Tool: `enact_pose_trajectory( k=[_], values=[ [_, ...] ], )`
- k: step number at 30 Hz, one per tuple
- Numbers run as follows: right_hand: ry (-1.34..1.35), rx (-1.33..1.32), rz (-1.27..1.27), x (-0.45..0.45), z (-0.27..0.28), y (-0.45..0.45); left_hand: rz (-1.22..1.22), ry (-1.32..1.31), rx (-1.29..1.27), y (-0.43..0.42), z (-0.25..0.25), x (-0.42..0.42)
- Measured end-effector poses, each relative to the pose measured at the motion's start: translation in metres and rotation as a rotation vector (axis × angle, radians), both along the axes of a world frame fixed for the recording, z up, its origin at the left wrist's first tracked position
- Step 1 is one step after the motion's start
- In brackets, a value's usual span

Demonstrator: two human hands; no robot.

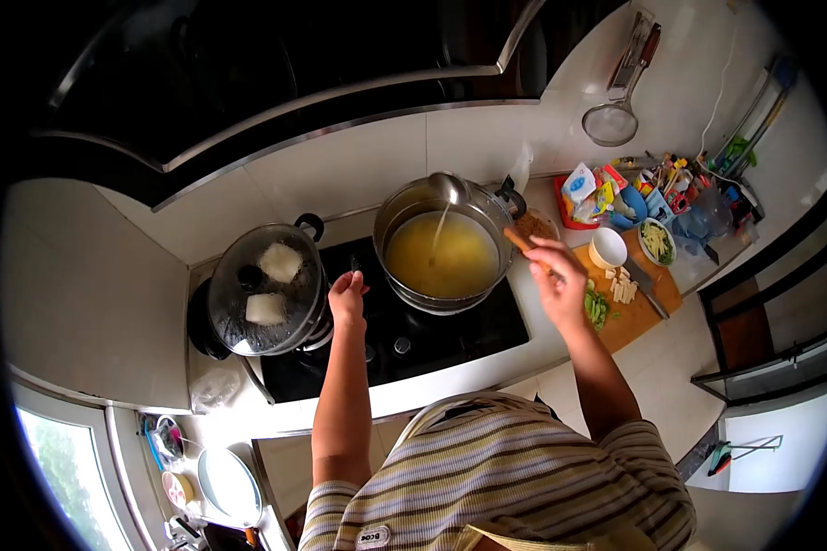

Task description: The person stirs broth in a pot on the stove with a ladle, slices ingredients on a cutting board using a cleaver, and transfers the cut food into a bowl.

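Head view, pot [406,208] between hands [347,298] [562,283]

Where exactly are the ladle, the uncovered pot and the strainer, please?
Ladle [449,188]: head view, on its metal bowl.
Uncovered pot [394,212]: head view, on its inner wall.
Strainer [610,125]: head view, on its mesh.

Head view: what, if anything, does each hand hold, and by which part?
Right hand: the ladle, by its brown handle. Left hand, near the pot: cannot be told.
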State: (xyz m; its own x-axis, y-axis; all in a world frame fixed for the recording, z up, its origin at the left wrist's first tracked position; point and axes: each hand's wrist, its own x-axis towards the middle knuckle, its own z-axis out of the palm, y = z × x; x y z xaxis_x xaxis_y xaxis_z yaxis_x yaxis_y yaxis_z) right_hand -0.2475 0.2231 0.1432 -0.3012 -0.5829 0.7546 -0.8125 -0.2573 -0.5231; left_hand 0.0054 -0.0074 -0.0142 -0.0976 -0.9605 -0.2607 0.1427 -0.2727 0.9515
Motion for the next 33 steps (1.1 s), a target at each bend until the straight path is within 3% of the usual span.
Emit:
enact_pose_trajectory(
  k=[8,12,17,24,33],
  values=[
    [0.048,0.135,-0.093,-0.006,-0.067,-0.015,0.000,0.011,-0.014,0.000,-0.003,0.001],
    [-0.129,0.151,-0.201,-0.005,-0.067,-0.019,0.025,0.001,0.027,0.001,0.005,-0.001],
    [-0.805,0.205,-0.059,-0.012,-0.075,-0.021,0.035,0.031,0.030,0.003,0.005,-0.001],
    [-1.288,0.155,0.021,-0.005,-0.083,-0.036,0.051,0.013,0.042,0.005,0.010,-0.002],
    [-1.033,0.057,0.108,0.006,-0.040,-0.036,0.058,0.000,0.048,0.008,0.014,-0.003]
  ],
)
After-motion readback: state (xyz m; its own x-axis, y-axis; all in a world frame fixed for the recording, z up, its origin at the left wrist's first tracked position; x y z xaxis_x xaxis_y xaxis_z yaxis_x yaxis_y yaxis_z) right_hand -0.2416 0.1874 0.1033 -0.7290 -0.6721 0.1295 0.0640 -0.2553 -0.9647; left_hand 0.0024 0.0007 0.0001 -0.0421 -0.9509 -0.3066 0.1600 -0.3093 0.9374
